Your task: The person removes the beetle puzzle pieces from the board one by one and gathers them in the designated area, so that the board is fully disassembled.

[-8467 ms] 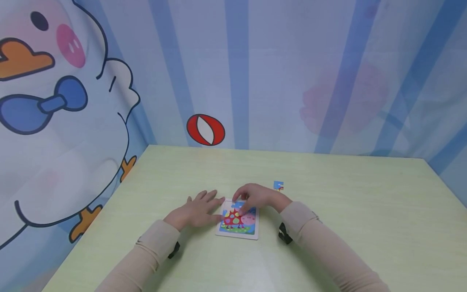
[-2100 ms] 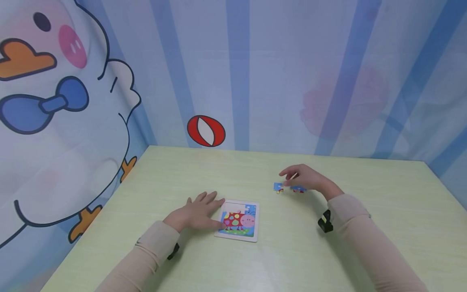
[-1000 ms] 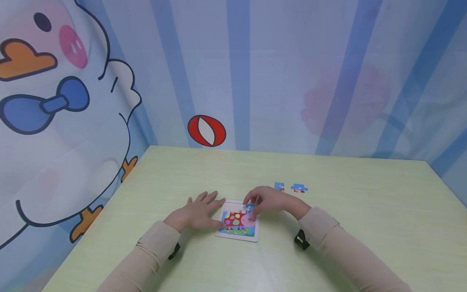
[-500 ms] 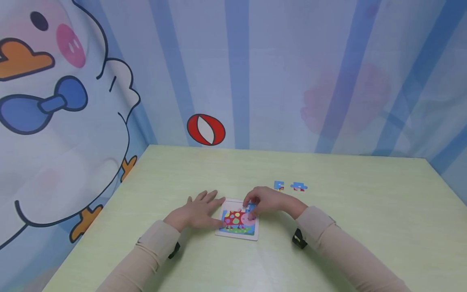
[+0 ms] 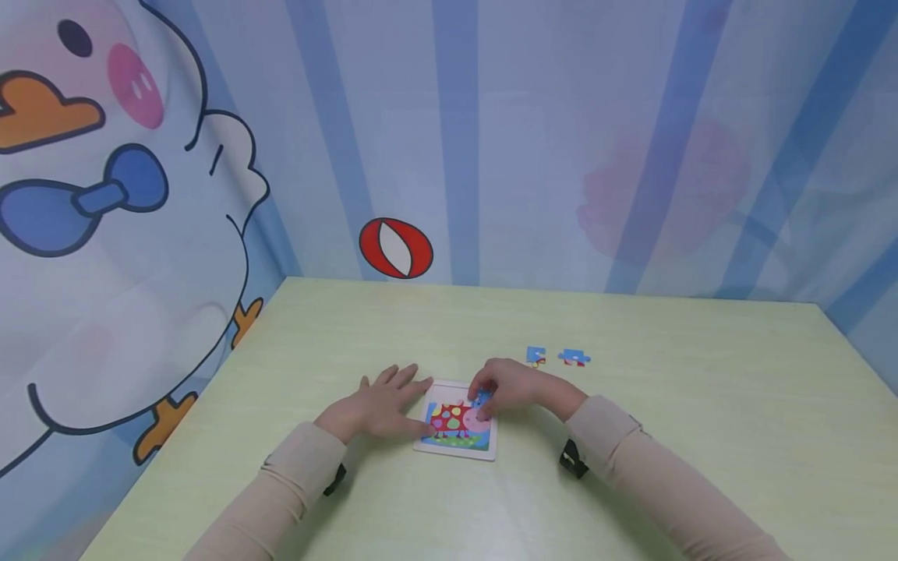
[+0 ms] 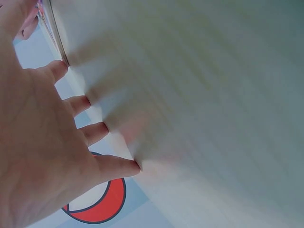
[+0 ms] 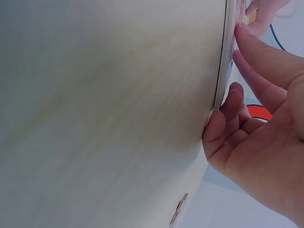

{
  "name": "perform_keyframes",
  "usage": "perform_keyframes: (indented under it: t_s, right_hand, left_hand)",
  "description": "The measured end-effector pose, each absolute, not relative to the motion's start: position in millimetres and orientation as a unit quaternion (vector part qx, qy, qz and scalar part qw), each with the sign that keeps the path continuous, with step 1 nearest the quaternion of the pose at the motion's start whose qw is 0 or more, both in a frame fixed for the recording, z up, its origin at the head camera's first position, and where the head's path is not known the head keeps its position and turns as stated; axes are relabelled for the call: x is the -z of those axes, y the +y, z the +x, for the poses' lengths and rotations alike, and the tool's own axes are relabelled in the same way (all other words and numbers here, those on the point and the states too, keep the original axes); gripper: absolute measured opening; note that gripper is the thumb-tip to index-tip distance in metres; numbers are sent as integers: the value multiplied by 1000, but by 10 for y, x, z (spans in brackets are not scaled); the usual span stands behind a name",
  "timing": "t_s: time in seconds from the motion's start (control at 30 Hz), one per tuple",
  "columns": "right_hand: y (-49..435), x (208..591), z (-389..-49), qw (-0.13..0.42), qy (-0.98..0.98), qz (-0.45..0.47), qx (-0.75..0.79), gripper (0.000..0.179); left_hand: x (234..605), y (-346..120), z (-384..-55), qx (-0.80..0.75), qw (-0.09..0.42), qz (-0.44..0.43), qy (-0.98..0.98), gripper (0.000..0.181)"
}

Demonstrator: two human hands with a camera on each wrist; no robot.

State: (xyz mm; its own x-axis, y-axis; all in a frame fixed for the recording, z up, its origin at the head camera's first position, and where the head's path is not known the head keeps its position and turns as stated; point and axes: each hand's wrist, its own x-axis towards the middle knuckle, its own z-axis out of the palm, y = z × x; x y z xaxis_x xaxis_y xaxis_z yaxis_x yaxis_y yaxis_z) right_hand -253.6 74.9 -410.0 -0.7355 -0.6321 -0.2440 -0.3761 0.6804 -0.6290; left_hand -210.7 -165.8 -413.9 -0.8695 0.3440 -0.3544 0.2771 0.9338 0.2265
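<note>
A jigsaw puzzle in a white-edged tray (image 5: pixel 454 456) lies on the table, its picture a pink-faced, red-bodied bug with coloured spots. The top left of the tray shows bare white. My left hand (image 5: pixel 375 407) lies spread beside it, thumb and index finger at its left edge; in the left wrist view its fingertips (image 6: pixel 97 129) touch the tabletop. Over the tray's top right corner, my right hand (image 5: pixel 510 387) pinches at a blue puzzle piece (image 5: pixel 481 399) with thumb and index finger. Its other fingers (image 7: pixel 214 128) are curled by the tray's edge.
Two loose puzzle pieces lie behind the right hand: a blue corner one (image 5: pixel 535 354) and a blue-and-red one (image 5: pixel 574 357). The pale green table (image 5: pixel 701 405) meets a printed cloth backdrop (image 5: pixel 519 156) at its back edge.
The blue-and-red piece has come to lie beside the corner piece. From there my right hand has moved back to the tray's top right corner. My left hand stays put.
</note>
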Motion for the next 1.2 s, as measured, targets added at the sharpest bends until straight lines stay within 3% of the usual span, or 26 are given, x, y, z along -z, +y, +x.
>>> perform_keyframes:
  t_s: [1.2]
  right_hand:
    - [720, 4120, -2525, 204, 892, -300, 268, 14]
  left_hand:
    - [4143, -1658, -2098, -88, 196, 165, 963, 80]
